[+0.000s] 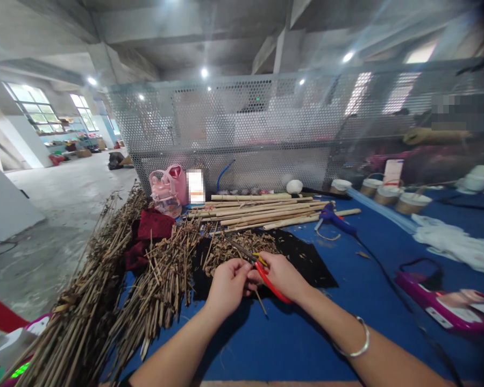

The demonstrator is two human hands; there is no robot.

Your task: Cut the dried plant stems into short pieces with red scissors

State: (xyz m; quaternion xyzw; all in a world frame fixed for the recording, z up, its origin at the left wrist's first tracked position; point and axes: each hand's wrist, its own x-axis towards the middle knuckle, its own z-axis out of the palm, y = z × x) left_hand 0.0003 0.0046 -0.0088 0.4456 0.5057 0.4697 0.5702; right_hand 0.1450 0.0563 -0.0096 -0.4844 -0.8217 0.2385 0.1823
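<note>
My right hand (282, 274) is closed around red-handled scissors (266, 279), whose blades point up and left over a black cloth (306, 258). My left hand (228, 285) is closed in a pinch on a thin dry twig (260, 302) right beside the scissors. Both hands meet above the blue table (347, 301), just in front of a heap of chopped brown bits (234, 248) on the cloth.
A big pile of dry twigs (105, 301) fills the left. Long pale sticks (266, 212) lie behind, near a blue glue gun (334, 217) with its cord. A pink bottle (169, 191), small tubs (411, 201), white plastic (452, 239) and a purple device (439, 301) sit around. Perforated metal screen behind.
</note>
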